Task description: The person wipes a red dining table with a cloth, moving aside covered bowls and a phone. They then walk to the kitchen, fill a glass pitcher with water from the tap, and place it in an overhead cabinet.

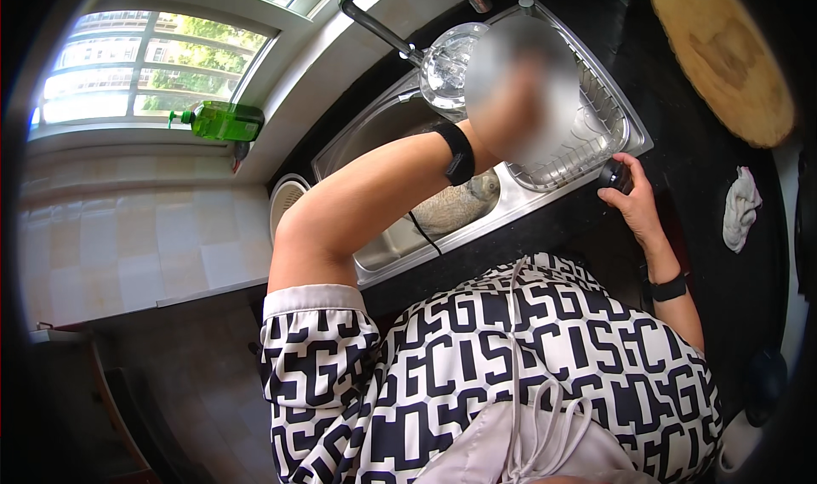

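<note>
My left arm stretches across the double stainless-steel sink (635, 144). A round blur hides most of my left hand (528, 98), so its fingers and anything in them cannot be made out. Beside it, under the tap, is a clear bowl (443, 69). Below my forearm a whole scaly fish (456, 208) lies in the left basin, partly covered by the arm. My right hand (632, 193) has its thumb and fingers around a small dark round object (614, 176) at the sink's right corner; its exact kind is unclear.
A wire drain basket (590, 136) sits in the right basin. The chrome tap (376, 27) arches above. On the dark counter are a wooden board (724, 56) and a crumpled white cloth (740, 209). A green pump bottle (226, 121) stands by the window; a white strainer (287, 193) is left of the sink.
</note>
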`<action>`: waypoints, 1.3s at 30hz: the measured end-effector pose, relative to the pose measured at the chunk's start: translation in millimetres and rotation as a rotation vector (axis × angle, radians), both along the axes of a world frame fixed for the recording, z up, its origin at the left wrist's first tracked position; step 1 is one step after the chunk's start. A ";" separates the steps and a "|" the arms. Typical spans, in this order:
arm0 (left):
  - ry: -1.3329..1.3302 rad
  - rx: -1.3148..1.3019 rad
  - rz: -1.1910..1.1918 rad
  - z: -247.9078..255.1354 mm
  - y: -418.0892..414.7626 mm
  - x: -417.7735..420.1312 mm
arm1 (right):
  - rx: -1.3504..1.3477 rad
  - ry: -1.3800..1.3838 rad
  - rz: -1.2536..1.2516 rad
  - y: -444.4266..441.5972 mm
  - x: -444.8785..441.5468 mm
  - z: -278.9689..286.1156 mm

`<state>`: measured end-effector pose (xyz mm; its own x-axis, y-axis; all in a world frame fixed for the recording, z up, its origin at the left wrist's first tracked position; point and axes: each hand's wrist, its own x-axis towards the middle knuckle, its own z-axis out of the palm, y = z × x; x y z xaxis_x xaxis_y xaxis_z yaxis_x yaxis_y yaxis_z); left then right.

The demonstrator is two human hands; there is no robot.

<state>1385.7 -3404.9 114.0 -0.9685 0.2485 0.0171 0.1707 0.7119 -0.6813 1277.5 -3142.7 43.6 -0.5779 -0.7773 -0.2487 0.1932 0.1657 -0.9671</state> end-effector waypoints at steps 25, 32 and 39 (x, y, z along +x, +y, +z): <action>0.076 0.902 0.558 69.6 -3.0 105.3 | 0.061 -0.103 0.115 -23.1 -29.3 19.0; 0.509 1.697 0.869 65.9 30.6 179.8 | -0.218 0.003 0.421 -58.1 -52.4 89.7; 0.681 1.750 0.645 82.1 78.2 220.8 | -0.445 0.287 0.870 -104.9 -4.6 185.3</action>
<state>1606.5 -3326.8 196.1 -0.6216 -0.7689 0.1498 -0.2804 0.3969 0.8740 1272.9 -3247.5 228.8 0.2399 -0.9444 0.2246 -0.0720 -0.2480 -0.9661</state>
